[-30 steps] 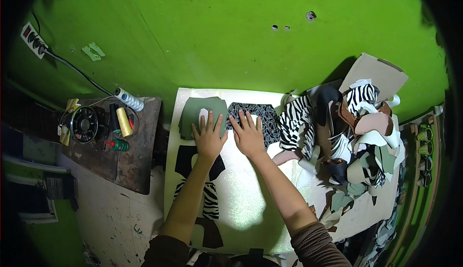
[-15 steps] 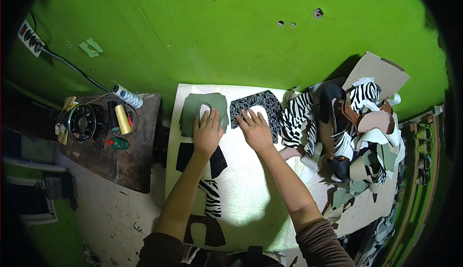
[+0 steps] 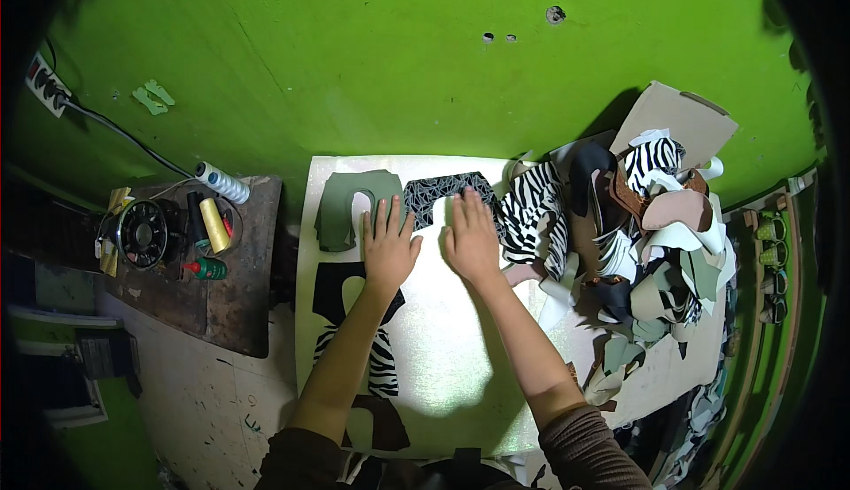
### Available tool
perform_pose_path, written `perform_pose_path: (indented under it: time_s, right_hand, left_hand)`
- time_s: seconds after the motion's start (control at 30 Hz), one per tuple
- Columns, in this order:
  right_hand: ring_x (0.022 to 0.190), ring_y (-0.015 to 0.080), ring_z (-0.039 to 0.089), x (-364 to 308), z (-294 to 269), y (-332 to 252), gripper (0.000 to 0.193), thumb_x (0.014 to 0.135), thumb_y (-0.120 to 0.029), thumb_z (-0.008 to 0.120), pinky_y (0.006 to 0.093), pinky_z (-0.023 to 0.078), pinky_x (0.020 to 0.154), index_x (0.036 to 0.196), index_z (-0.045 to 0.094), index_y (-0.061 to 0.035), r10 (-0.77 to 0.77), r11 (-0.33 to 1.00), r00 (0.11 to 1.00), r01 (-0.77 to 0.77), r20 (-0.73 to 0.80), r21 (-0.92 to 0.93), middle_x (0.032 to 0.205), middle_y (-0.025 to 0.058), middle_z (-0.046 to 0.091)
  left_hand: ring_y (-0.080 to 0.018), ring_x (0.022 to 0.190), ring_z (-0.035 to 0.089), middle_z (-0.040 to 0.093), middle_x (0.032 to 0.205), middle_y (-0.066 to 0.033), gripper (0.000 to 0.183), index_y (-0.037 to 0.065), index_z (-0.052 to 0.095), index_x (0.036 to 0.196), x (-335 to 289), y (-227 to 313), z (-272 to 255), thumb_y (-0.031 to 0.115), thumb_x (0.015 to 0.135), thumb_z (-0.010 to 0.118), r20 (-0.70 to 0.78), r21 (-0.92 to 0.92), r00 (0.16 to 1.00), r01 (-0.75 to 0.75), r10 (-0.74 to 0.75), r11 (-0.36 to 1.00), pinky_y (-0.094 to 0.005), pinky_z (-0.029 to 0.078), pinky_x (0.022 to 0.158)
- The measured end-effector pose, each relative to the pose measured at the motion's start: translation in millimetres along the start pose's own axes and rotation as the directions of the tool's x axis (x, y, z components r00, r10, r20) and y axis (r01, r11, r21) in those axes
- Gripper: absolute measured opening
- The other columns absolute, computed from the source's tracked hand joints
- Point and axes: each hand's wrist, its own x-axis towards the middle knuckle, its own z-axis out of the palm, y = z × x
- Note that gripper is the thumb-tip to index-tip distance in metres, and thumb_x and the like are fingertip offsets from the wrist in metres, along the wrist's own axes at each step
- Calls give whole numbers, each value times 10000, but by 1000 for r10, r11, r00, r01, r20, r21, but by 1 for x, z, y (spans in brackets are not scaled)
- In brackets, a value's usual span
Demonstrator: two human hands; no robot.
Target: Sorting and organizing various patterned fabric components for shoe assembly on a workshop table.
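A person presses both palms flat on a shimmering white sheet (image 3: 443,348) spread over the worktable. The left hand (image 3: 387,246) lies fingers spread, gripping nothing, its fingertips touching an olive-green cut piece (image 3: 341,202). The right hand (image 3: 470,238), likewise flat and empty, reaches a black crackle-patterned piece (image 3: 438,193) at the sheet's far edge. Zebra-print scraps (image 3: 531,207) heap to the right.

Bright, sharp centre; dark, bent fisheye rim; soft shadows.

Glossy white sheet (image 3: 443,357) (faintly iridescent)
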Motion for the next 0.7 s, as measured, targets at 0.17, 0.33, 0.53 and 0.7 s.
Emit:
perform_pose_path:
  time_s: [0.17, 0.33, 0.53, 0.7]
  right_hand:
    - [1282, 425, 243, -19, 18, 23, 600, 864, -317, 465, 454, 212, 1052, 1280, 337, 96, 91, 995, 988, -95, 121, 24, 1352, 331, 257]
    - [1290, 455, 198, -12, 9, 13, 504, 872, -212, 411, 452, 174, 1068, 1283, 352, 74, 156, 974, 955, -191, 252, 123, 1350, 366, 212]
    - [1240, 361, 351, -35, -40, 18, 442, 748, -72, 516, 460, 277, 1024, 1189, 504, -41, -27, 996, 998, 32, -62, 80, 1295, 238, 401]
    - [1281, 411, 243, -36, -57, 51, 711, 712, -219, 610, 541, 201, 1022, 1360, 328, -294, 18, 966, 997, -36, -73, -254, 1407, 231, 228]
  left_hand:
    - [-277, 1308, 245, 311, 1400, -126, 395, 141, 582, 1161, 8, 14, 0, 335, 819, 550, 9, 140, 999, 43, -45, 989, -505, 164, 1060]
    - [-331, 1314, 217, 282, 1402, -179, 436, 81, 570, 1156, 8, 15, 1, 256, 759, 619, -37, 113, 998, 47, -43, 992, -524, 150, 1053]
    - [-348, 1305, 226, 261, 1401, -205, 512, 85, 490, 1239, -4, 59, -6, 269, 775, 603, 18, -7, 1000, -9, 9, 1000, -545, 157, 1040]
    - [-336, 1303, 236, 292, 1392, -181, 556, 51, 448, 1265, -3, 110, -1, 298, 784, 582, 32, -163, 987, -148, 155, 976, -544, 145, 1041]
